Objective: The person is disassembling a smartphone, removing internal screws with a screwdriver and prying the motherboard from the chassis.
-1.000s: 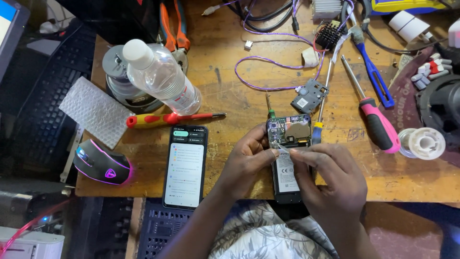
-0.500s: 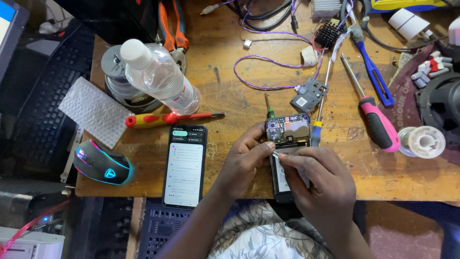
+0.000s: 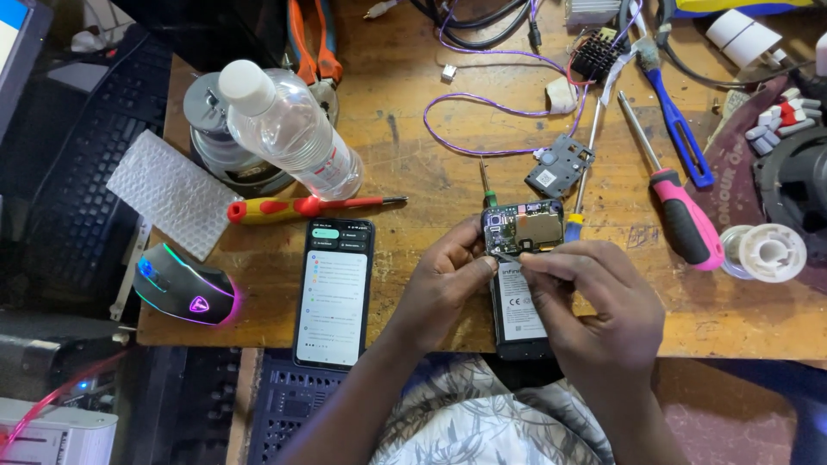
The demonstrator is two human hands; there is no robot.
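**Hands on the opened phone, fine tool at the board**

Right hand (image 3: 594, 301) is pinched shut on a thin metal tool (image 3: 510, 257), tip on the opened phone (image 3: 519, 275) just below its exposed circuit board (image 3: 525, 229). Left hand (image 3: 444, 280) is clamped on the phone's left edge, thumb near the tool tip. Phone lies back-up at the near edge of the tabletop (image 3: 413, 146), about 6 o'clock from the loose black module (image 3: 560, 164).

Doing it well, my take:
- keep the left grip firm so the body can't twist
- keep the tool angle shallow and the force light; the board and battery label (image 3: 517, 301) sit right beside the tip
- rest the right wrist on the tabletop edge for control

Around me: lit phone (image 3: 334, 288) at 9 o'clock, red-yellow screwdriver (image 3: 301, 207) and water bottle (image 3: 289, 129) at 10, pink-handled screwdriver (image 3: 680, 215) at 2.

Hard to tell:
- tool is mostly under my fingers; tweezers or pick, can't say
- what the tip actually touches is too small to read
- phone's lower right is covered by my right hand
- a green-handled and a yellow-handled tool are partly hidden behind the phone
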